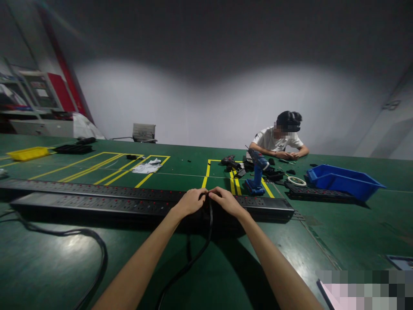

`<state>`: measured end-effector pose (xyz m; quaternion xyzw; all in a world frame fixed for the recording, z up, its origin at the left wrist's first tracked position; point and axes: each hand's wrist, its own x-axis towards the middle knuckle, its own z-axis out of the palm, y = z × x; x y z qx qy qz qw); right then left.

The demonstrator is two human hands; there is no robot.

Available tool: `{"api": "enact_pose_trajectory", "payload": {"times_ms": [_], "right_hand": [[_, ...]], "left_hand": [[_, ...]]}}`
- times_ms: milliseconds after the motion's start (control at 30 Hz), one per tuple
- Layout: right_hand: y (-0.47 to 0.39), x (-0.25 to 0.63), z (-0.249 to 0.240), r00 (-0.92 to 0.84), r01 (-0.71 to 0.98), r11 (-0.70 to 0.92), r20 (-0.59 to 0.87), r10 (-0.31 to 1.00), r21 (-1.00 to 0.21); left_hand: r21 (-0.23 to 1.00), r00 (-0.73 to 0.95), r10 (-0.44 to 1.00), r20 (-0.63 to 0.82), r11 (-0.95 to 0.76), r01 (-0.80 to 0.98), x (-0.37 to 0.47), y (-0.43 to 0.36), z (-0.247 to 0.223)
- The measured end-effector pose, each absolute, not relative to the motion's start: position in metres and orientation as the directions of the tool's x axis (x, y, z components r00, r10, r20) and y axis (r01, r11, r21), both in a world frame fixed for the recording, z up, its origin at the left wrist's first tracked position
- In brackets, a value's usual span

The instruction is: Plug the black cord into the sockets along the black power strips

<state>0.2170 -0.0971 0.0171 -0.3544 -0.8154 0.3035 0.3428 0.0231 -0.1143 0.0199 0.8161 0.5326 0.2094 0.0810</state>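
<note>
Two long black power strips (97, 205) with rows of sockets and small red parts lie side by side across the green table. My left hand (192, 201) and my right hand (225, 200) meet over the nearer strip, right of its middle. The fingers of both hands are closed around the upper end of a black cable (210, 224), which hangs toward me and curves down to the left. The fingertips hide exactly how each hand grips it. Another black cable (101, 245) loops on the table at the left.
A blue cordless drill (256, 174) stands beyond the strips, near a second drill (230, 161) and dark parts. A blue bin (346, 181) is at the right, a yellow tray (29, 153) far left. Across the table (371, 224) a person (280, 137) leans on it.
</note>
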Motion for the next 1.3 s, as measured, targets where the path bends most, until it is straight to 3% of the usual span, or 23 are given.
{"api": "enact_pose_trajectory", "payload": {"times_ms": [567,1033,1133,1300], "right_hand": [[-0.101,0.222,0.018,-0.572,0.335,0.627,0.377,0.728,-0.703],[-0.112,0.216,0.017,-0.612,0.509,0.740,0.420,0.670,-0.439],[-0.110,0.218,0.017,-0.607,0.507,0.731,0.413,0.679,-0.457],[-0.101,0.221,0.016,-0.596,0.453,0.661,0.348,0.723,-0.598]], "left_hand": [[0.343,0.342,0.905,0.255,-0.415,0.843,0.024,-0.114,0.021],[0.323,0.373,0.882,0.286,-0.456,0.830,0.021,-0.111,0.016],[0.329,0.378,0.879,0.290,-0.463,0.823,0.021,-0.110,0.014],[0.321,0.365,0.885,0.290,-0.449,0.834,0.021,-0.110,0.014]]}}
